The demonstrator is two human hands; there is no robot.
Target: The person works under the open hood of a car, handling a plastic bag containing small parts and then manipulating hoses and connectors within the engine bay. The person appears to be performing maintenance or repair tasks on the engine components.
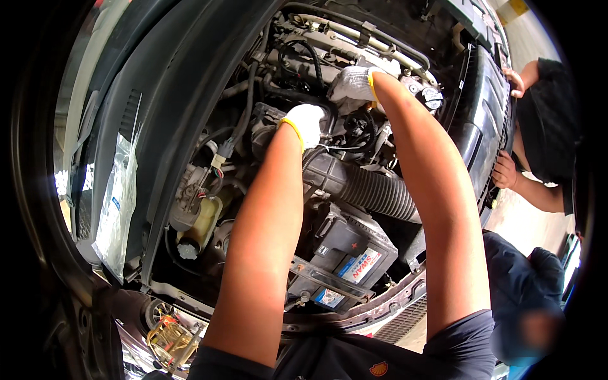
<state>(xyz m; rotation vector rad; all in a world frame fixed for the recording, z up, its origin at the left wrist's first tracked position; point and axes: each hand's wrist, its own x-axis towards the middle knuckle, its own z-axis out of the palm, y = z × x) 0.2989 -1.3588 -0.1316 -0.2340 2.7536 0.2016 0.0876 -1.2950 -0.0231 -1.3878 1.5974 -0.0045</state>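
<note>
Both my hands are in white knit gloves with yellow cuffs, reaching into a car's engine bay. My left hand (pixel 307 125) is closed beside a black hose (pixel 330 119) in the middle of the engine; its fingertips are hidden. A little farther and to the right, my right hand (pixel 351 86) bends down with curled fingers among hoses and wires, and what it grips is hidden. Black wiring (pixel 361 130) runs just below it. Nearer to me, a ribbed air intake hose (pixel 380 193) runs to the right between my forearms.
A car battery (pixel 351 247) sits between my forearms under a metal bracket (pixel 329 278). Left of it stands a yellowed fluid reservoir (pixel 206 218) with a cap. Clear plastic (pixel 119 202) lies at the left. A person's hands (pixel 505 170) rest on the front edge; another person (pixel 525 278) is lower right.
</note>
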